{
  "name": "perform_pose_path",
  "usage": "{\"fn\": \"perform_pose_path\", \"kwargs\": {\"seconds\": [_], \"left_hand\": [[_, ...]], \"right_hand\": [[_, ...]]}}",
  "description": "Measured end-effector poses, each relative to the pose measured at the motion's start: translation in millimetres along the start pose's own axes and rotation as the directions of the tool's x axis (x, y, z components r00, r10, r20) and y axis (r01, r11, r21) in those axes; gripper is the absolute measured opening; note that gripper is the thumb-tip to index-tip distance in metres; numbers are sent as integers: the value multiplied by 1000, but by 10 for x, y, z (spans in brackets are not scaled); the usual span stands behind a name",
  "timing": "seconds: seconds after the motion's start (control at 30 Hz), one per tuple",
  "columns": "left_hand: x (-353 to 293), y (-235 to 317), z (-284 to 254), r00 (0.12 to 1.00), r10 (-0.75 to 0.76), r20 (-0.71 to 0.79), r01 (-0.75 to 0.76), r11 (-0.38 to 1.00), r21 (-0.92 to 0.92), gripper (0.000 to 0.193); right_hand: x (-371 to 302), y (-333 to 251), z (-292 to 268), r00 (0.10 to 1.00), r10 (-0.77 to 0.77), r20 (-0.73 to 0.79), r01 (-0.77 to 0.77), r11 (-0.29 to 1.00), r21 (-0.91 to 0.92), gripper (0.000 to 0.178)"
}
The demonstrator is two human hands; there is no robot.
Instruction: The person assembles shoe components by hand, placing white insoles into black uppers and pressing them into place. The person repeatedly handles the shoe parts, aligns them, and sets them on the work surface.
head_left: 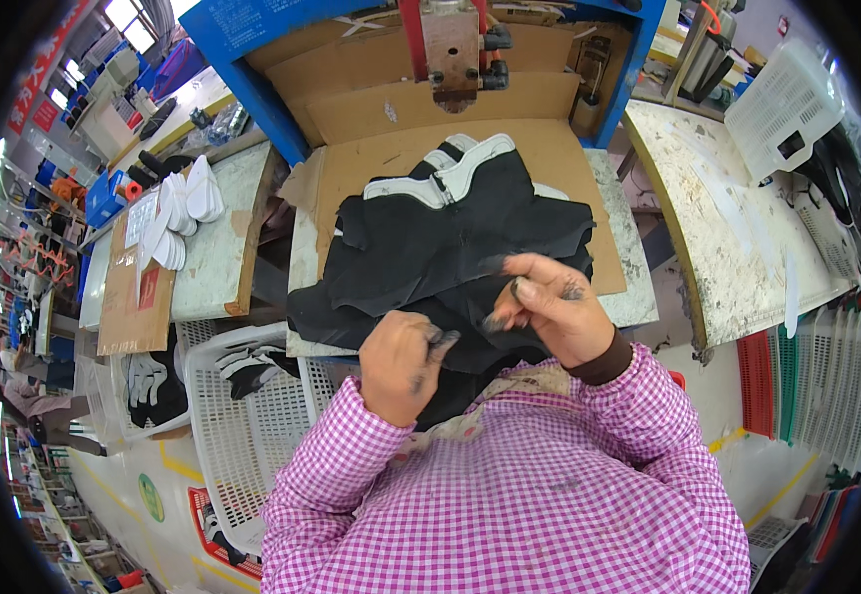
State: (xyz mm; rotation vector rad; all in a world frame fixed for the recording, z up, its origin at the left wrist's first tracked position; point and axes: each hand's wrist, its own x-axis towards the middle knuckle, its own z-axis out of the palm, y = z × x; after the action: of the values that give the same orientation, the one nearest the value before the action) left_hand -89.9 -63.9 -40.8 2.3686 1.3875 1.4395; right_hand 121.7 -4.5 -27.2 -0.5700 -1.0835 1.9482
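Black fabric pieces with white curved trim, which look like shoe uppers (430,247), lie in a loose overlapping pile on a cardboard-covered worktable (604,213). Over the pile's near left part, my left hand (401,366) is closed with the thumb pressed to the curled fingers. My right hand (554,302) is a little higher and to the right, its fingers bent in toward the thumb. Dark smudges mark the fingers of both hands. Whatever either hand pinches, if anything, is too small or hidden to make out. The hands are apart from each other.
Behind the pile stands a blue machine frame (287,109) with a metal head (450,54) hanging over the table. White sole-shaped pieces (168,218) lie on the left table. White plastic baskets (242,426) stand at lower left. A worn side table (727,208) is at right.
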Motion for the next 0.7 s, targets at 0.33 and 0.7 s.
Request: {"fn": "perform_pose_path", "kwargs": {"seconds": [0.33,0.7], "left_hand": [[-138,-351,-1,816,-577,-35,517,755,-403,31],[-1,-470,-35,639,-722,267,464,83,-882,20]], "right_hand": [[883,-168,-1165,842,-537,-43,-77,-41,-996,66],[968,-135,-1016,846,-505,-169,75,427,-901,37]]}}
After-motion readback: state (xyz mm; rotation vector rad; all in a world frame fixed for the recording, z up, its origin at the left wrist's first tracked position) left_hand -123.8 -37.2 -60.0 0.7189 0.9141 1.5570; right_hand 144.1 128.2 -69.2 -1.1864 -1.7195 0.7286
